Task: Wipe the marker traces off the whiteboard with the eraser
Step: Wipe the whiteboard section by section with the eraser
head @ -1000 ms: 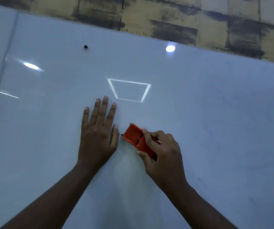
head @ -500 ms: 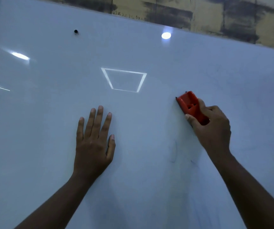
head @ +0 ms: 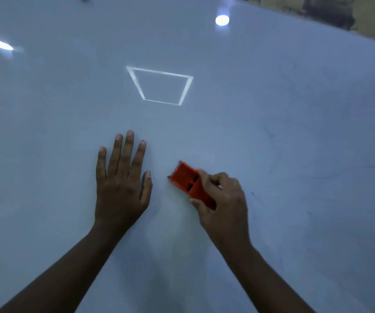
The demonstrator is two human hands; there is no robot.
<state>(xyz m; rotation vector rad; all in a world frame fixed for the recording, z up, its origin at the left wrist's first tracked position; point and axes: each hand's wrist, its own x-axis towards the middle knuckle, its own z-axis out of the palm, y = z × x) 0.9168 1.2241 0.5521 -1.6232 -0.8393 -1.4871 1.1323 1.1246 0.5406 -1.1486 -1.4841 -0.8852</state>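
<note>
Your right hand (head: 223, 199), still grasping the eraser (head: 189, 185), has swept back left across the whiteboard (head: 295, 98). Your left hand (head: 122, 179) stays flat, fingers released, just beside it.

I am seeing the left hand (head: 121, 188) lying flat on the whiteboard (head: 46, 154), fingers straight and slightly spread. Just beside it, the right hand (head: 225, 199) is gripping the red eraser (head: 185, 180) against the board, apart from the left thumb. Faint blue marker traces (head: 270, 134) are showing toward the right edge. Ceiling light reflections (head: 222, 20) are glaring near the top edge.
</note>
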